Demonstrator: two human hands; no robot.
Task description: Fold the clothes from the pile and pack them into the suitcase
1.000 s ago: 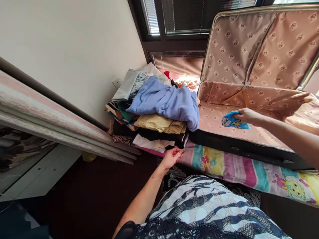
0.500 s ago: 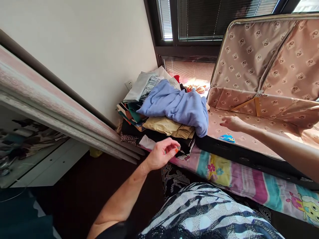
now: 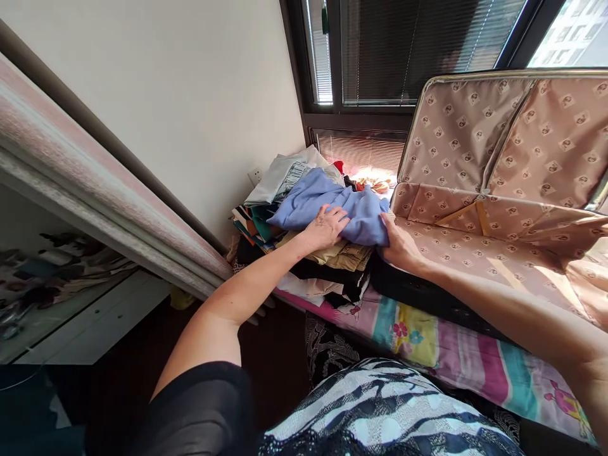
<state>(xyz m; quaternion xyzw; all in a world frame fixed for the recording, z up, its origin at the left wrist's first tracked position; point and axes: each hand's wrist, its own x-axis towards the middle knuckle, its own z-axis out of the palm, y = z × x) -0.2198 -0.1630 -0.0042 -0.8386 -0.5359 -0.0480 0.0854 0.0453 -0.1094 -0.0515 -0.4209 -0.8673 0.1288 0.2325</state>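
Note:
A crumpled blue garment (image 3: 308, 196) lies on top of a pile of folded clothes. My left hand (image 3: 327, 227) rests on the front of the blue garment, its fingers spread over the cloth. At the garment's right end is my right hand (image 3: 396, 244), with the fingers closed round its edge. Beneath are beige trousers (image 3: 354, 258) and several dark and white pieces. Right of the pile stands an open suitcase (image 3: 456, 237) with a pink patterned lining. My right forearm crosses its front edge and hides part of it.
A patterned quilt (image 3: 465, 354) runs under the suitcase and pile. Behind are dark-framed windows with blinds (image 3: 375, 57). A pale curtain (image 3: 118, 164) hangs at left beside a white drawer unit (image 3: 95, 316). A wall socket (image 3: 255, 176) is near the pile.
My left hand has moved up and forward onto the blue garment. My right hand has shifted left from over the suitcase and taken hold of its right edge. The view has tilted up slightly.

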